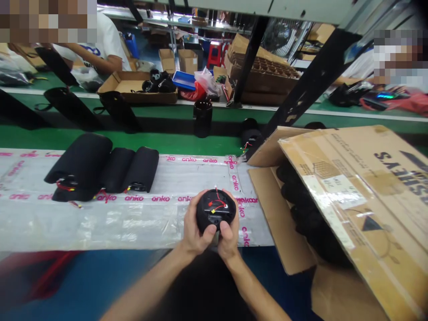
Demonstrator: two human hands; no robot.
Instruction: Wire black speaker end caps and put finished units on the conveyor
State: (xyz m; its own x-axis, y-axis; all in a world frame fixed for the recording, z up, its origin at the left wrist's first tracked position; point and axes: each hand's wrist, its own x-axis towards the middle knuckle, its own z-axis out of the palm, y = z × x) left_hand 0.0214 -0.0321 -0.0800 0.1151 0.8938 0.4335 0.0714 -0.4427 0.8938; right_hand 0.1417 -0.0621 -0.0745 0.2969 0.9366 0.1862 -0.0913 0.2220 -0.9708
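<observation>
Two bare hands, the left hand (pixel 196 229) and the right hand (pixel 230 236), fill the lower middle of my feed, gripping a black cylinder (pixel 214 209) just above the near edge of a clear plastic sheet (pixel 133 223) printed with pink "anko" lettering. I see the cylinder almost end-on, its long axis pointing up toward my camera, so I can't judge its length. Red and white wires (pixel 217 205) sit on the end facing me. Both hands are closed around its sides, with the thumbs (pixel 224 229) pressed on the lower rim and the fingers (pixel 193 209) wrapped behind it.

Left of the hands, a group of black padded cylinders (pixel 117 169) lies on the sheet, long axes running near to far, with red wires at their near ends. To the right, a cardboard box (pixel 334 200) with raised flaps holds more black cylinders (pixel 310 214). Beyond the sheet, a black cylinder (pixel 202 118) stands upright on a green conveyor belt (pixel 133 142). On the far left, a co-worker's arm (pixel 90 60) reaches near a shallow cardboard tray (pixel 137 87) holding black parts.
</observation>
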